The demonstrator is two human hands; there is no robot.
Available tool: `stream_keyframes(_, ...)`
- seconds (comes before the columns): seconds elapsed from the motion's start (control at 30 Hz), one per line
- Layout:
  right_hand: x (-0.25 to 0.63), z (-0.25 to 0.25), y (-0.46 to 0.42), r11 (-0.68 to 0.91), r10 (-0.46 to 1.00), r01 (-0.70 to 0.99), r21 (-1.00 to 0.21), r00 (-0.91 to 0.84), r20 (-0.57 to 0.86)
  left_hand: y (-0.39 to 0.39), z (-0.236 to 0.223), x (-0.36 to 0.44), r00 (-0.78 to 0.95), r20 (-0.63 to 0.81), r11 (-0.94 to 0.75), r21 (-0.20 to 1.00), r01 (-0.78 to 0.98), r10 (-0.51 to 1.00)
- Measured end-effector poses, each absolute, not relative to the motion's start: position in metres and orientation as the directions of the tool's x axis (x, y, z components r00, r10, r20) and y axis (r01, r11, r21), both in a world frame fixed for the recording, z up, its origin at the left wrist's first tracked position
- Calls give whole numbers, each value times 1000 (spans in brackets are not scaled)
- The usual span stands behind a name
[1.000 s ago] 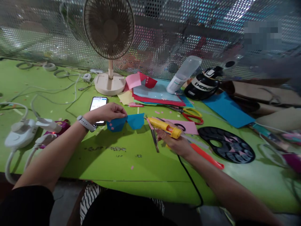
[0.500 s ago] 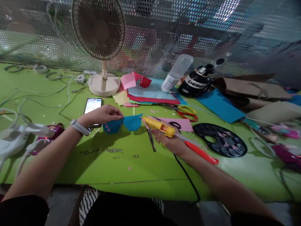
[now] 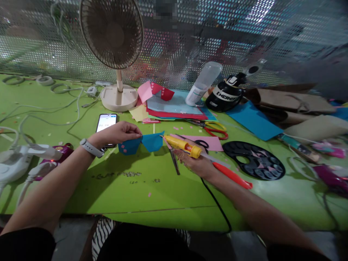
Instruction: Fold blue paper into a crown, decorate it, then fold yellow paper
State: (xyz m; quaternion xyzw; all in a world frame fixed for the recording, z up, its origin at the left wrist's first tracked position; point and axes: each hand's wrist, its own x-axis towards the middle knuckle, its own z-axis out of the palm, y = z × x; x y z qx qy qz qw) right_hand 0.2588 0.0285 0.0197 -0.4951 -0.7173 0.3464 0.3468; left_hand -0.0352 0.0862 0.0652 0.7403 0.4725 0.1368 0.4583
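My left hand pinches a blue paper cutout shaped like a pair of glasses, with small pink squares on its left half. My right hand is wrapped round a yellow hot glue gun. Its nozzle meets the cutout's upper right corner, or comes very close to it. A clear glue stick sticks out of the gun's back, and a black cord hangs below. Under the right hand lie black-handled scissors, a pink paper strip and a red-orange object.
Small dark bits lie on the green table. A phone lies behind my left hand. Farther back are a fan, stacked coloured paper, red-and-yellow scissors and a black bottle. A black palette is at right, a power strip at left.
Both hands, the blue paper and the glue gun keep almost the same places. The whole view has shifted very slightly.
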Motion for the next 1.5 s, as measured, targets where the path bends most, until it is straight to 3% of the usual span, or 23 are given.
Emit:
stream_keyframes(1.07, 259, 20, 29, 340, 933, 482, -808, -284, 224, 89, 61, -40, 532, -194, -175, 807, 565, 824)
stream_keyframes(1.5, 261, 16, 27, 303, 940, 467, -831, -291, 179, 94, 54, -46, 527, -138, -198, 824, 531, 838)
